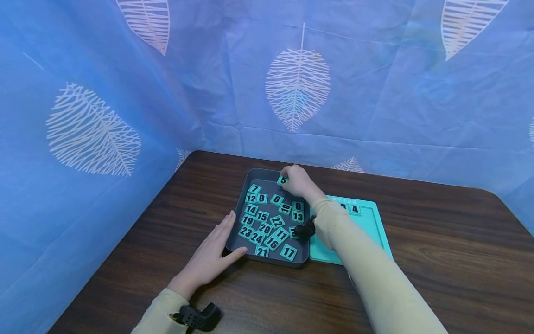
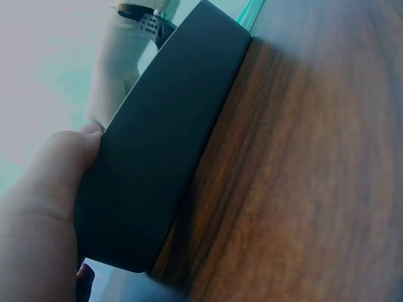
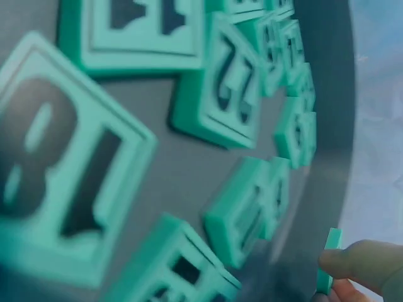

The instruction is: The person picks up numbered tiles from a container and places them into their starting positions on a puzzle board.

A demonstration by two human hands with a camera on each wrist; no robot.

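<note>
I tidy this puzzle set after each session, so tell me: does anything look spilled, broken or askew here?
Nothing looks spilled or damaged. The number tiles lie jumbled at odd angles, but all inside the grey tray. The right hand pinches tile 5 at the tray's far edge, and the left hand rests against its near corner.

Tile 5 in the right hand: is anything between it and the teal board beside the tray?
Nothing loose that I can see. The right hand pinches tile 5 at the tray's far edge. Only the tray's right wall separates it from the teal board, where 4 already sits. The forearm hides part of the board.
</note>
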